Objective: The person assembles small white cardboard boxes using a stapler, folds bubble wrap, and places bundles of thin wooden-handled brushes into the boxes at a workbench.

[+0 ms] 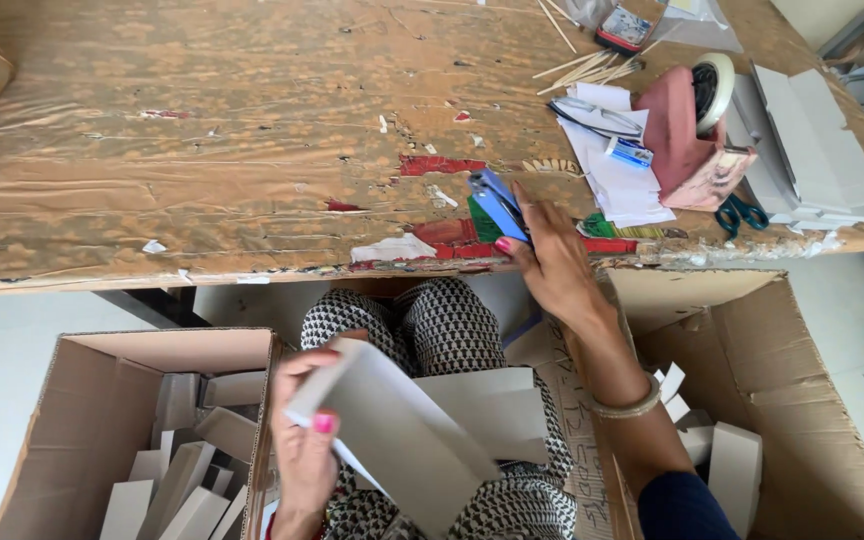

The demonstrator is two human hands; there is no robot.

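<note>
From the head camera, the right hand (pixel 555 262) reaches up to the near edge of the worktop (pixel 202 150), its fingers (pixel 514 248) closed around a blue stapler (pixel 498 204) that rests on the worn wood just beside patches of red and green tape. The left hand (pixel 304 440) is lower, over the lap, with thumb and fingers pinched shut on a folded grey card box (pixel 392 430) held tilted (a pink-painted thumbnail shows on its face); a second grey card piece (pixel 497 410) lies on the lap behind it. To the left on the floor stands an open carton (pixel 92 390) holding many folded grey boxes. To the right stands another carton (pixel 772 380) with a few white pieces inside. Further right on the worktop are a red tape dispenser (pixel 687 135), a pile of white papers (pixel 617 170), green-handled scissors (pixel 742 213), a stack of grey cards (pixel 812 150) and some thin wooden sticks (pixel 587 70).
</note>
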